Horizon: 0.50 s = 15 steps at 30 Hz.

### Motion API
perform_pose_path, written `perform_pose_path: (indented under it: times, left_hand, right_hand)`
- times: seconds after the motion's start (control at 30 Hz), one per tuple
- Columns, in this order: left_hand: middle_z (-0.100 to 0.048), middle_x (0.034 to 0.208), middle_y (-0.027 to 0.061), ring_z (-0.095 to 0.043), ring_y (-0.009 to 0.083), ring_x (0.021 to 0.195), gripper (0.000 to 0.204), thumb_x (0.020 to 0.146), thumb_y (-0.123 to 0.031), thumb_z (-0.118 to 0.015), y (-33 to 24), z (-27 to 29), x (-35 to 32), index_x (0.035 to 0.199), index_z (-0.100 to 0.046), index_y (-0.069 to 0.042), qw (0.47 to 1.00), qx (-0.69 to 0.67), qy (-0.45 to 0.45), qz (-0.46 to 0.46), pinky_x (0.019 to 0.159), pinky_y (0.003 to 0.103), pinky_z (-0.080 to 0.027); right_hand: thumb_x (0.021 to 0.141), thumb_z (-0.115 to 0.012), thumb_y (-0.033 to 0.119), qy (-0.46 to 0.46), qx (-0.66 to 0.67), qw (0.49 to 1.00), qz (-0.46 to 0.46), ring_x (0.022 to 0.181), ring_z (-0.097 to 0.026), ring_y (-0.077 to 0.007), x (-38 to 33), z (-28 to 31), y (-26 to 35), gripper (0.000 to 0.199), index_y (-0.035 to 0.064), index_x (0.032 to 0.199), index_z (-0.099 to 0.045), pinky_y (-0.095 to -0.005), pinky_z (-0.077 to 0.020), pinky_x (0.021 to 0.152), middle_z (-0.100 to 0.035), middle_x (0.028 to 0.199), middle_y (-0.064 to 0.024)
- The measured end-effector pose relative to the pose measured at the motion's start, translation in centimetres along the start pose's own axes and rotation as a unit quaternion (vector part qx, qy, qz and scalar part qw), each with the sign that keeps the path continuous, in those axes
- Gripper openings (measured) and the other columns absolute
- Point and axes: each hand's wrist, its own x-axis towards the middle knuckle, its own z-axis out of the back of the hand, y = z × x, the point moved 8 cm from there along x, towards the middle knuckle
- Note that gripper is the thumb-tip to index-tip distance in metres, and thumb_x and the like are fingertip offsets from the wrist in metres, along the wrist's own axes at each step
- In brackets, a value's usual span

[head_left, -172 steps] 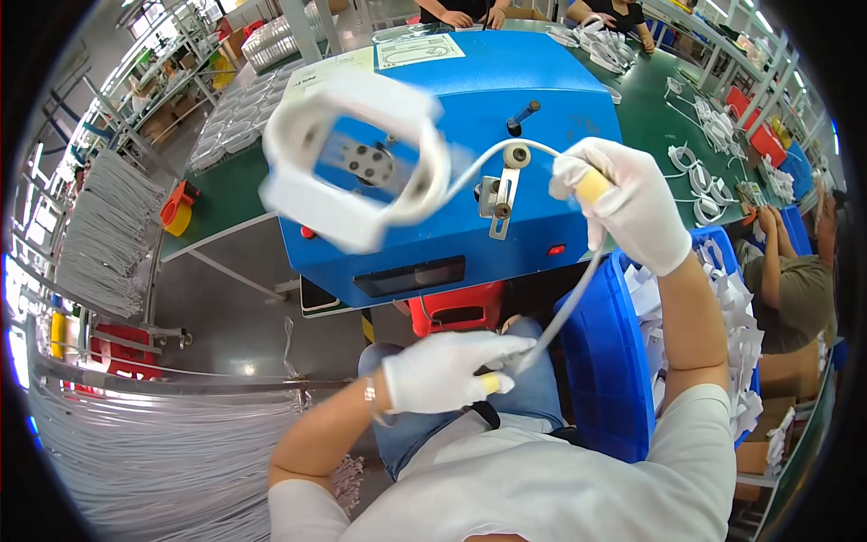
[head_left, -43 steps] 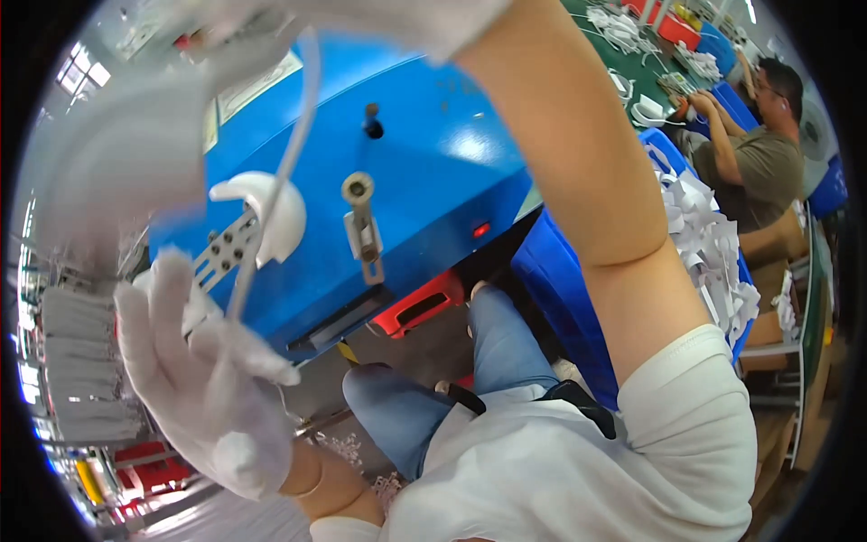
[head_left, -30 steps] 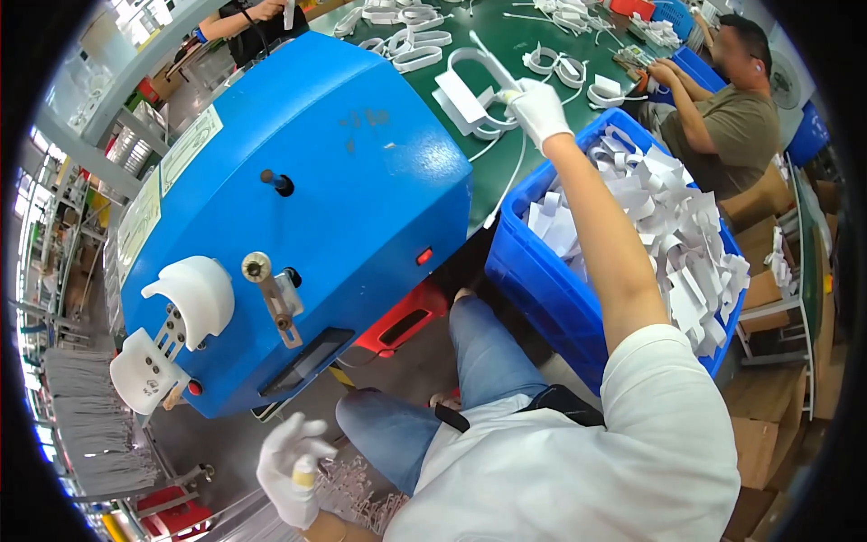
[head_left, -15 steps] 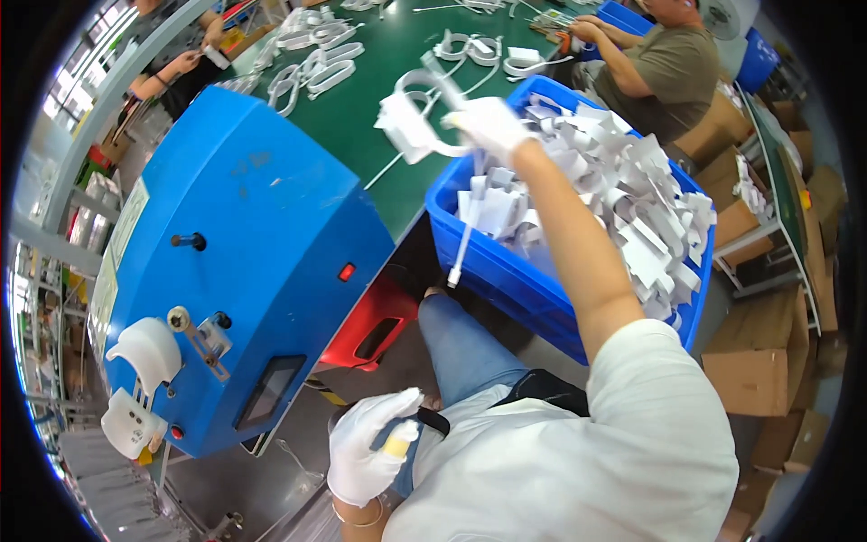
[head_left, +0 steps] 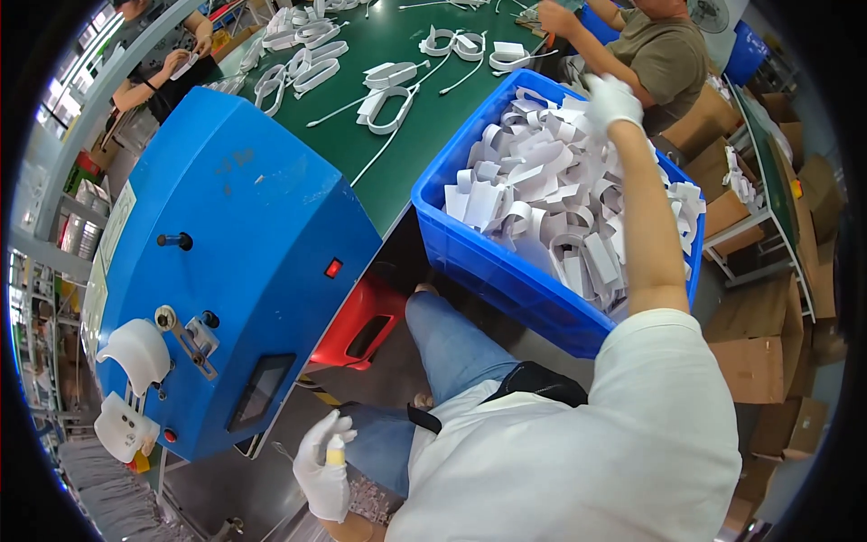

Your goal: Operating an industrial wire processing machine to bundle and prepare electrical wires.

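Observation:
My right hand (head_left: 616, 101), in a white glove, hovers over the far side of a blue plastic bin (head_left: 506, 257). It looks slightly smeared, and its fingertips do not show clearly. Curled white paper strips (head_left: 564, 176) fill the bin. On the green table beyond it lies a coiled white cable (head_left: 388, 107) with a white paper wrap around it. Low in front of me, near my knee, my left hand (head_left: 323, 474) is raised, also gloved. Its fingers curve apart from the thumb, which has a yellow band, and nothing shows between them.
A blue machine (head_left: 262, 217) with a red switch, small screen and white curved holders stands at left. More wrapped cables (head_left: 312, 68) lie on the green table (head_left: 397, 172). A red stool (head_left: 366, 321) is beneath. Co-workers sit at far left and far right; cardboard boxes (head_left: 745, 357) stand right.
My right hand has let go of the coiled cable, which now lies on the table, and has moved right over the bin. My left hand has shifted down and left.

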Motion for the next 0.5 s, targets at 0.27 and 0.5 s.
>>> perform_pose_path:
  times: [0.27,0.5]
  left_hand:
    - [-0.065,0.099,0.0137,-0.063,0.0179,0.088,0.028,0.088,-0.006,-0.059,-4.2,-1.0,1.9,0.115,-0.059,0.003,0.995,0.046,0.049,-0.077,0.080,0.028,-0.050]
    - [-0.067,0.094,0.0124,-0.064,0.0183,0.078,0.021,0.081,-0.003,-0.065,-14.6,-1.5,0.7,0.102,-0.065,-0.001,0.940,0.121,0.018,-0.320,0.070,0.027,-0.050]
  right_hand:
    - [0.088,-0.049,0.009,-0.091,0.510,0.844,0.142,0.077,-0.054,-0.0075,-0.7,-0.9,-6.9,0.018,-0.0004,0.095,-0.063,-0.0220,-0.0445,0.071,-0.060,0.083,0.0007]
    - [0.090,-0.052,0.014,0.205,0.691,0.647,0.248,0.078,-0.058,-0.0099,-12.4,8.2,9.6,0.017,0.0023,0.099,-0.060,-0.0229,-0.0465,0.070,-0.060,0.086,-0.0014]
